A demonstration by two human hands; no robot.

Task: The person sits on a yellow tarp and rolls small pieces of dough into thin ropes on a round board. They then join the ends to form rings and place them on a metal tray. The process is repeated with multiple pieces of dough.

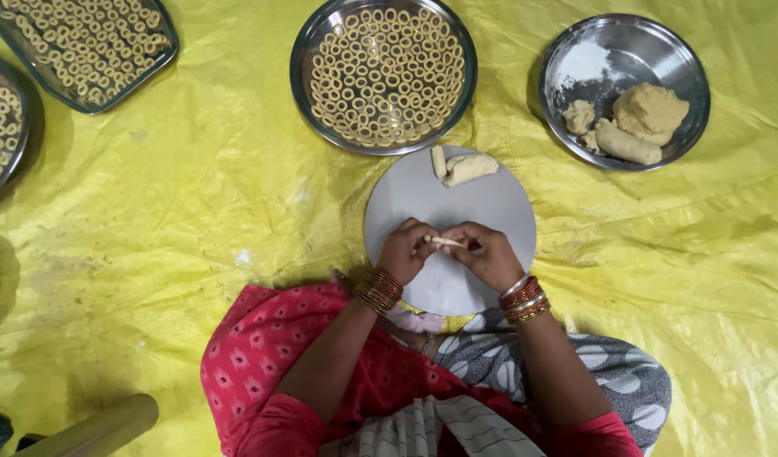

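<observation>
Over the near part of a round grey board, a thin dough strip is pinched by the left hand and the right hand, fingers closed on its 2 ends. At the board's far edge, 2 dough pieces are laid, and a steel plate of dough rings is seen beyond.

left hand: fingers curled, pinching | right hand: fingers curled, pinching | hands meet fingertip to fingertip
</observation>
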